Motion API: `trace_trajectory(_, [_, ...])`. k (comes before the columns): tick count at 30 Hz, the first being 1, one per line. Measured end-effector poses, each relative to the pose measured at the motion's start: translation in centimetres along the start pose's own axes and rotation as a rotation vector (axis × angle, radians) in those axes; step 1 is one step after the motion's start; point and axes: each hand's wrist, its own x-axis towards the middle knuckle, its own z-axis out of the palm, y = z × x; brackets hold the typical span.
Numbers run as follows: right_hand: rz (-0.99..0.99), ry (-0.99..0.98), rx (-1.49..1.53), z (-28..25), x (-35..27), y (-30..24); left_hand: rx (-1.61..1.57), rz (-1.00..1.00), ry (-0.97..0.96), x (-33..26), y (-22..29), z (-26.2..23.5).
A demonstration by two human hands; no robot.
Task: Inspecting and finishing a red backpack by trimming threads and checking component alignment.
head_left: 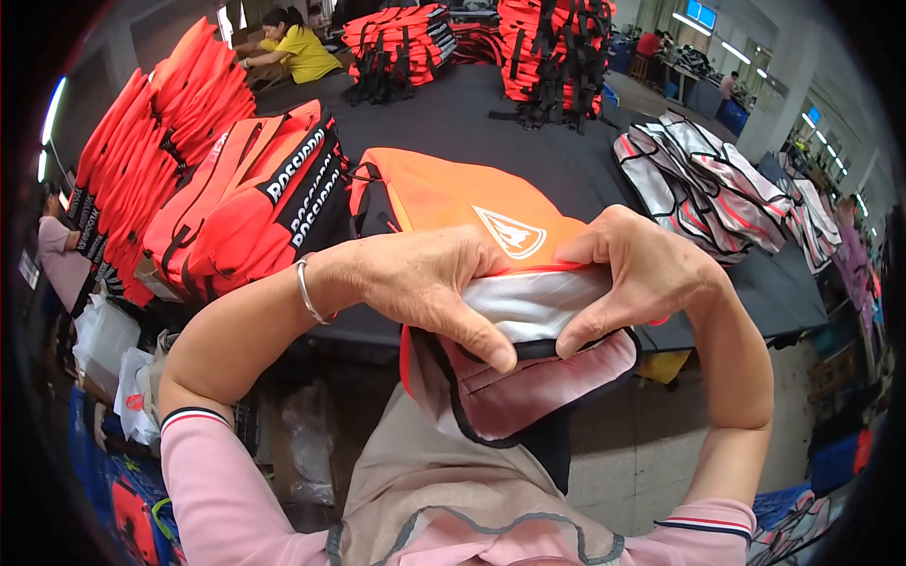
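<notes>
An orange bag (pixel 444 193) with a white triangular emblem lies on the dark table (pixel 566 160), its near end hanging over the front edge. My left hand (pixel 425 283) and my right hand (pixel 632 274) both grip that near end, thumbs pressed into its white and pink lining (pixel 528 311), which is turned outward with a black trim. A silver bangle (pixel 306 292) sits on my left wrist. Both forearms come up from below in pink sleeves.
A pile of orange bags (pixel 255 203) lies left of my hands, more orange stacks (pixel 151 141) stand behind it and at the table's back (pixel 557 47). Grey and white bags (pixel 698 184) lie at right. A person in yellow (pixel 293 47) works at the back left.
</notes>
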Motion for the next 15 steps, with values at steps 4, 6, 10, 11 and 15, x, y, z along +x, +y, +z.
trace_trajectory(4, [0.037, 0.231, -0.030, 0.2, 0.6, 1.6, 0.928, 0.294, 0.473, 0.4, 0.9, -0.6])
trace_trajectory(6, [-0.147, 0.470, -0.295, 0.0, 0.5, 0.9, 1.141, 0.410, 0.712, 0.8, 0.6, -1.1])
trace_trajectory(10, [-0.419, 0.828, -0.627, 0.3, 0.6, 0.8, 1.241, 0.691, 0.919, 1.9, 1.4, -1.8])
trace_trajectory(11, [-0.483, 0.888, -0.727, 0.3, 0.7, 0.9, 1.237, 0.763, 1.000, 2.2, 1.4, -1.9])
trace_trajectory(15, [-0.647, 1.145, -0.946, 0.6, 2.1, 1.3, 1.301, 0.865, 1.179, 2.9, 1.9, -2.1])
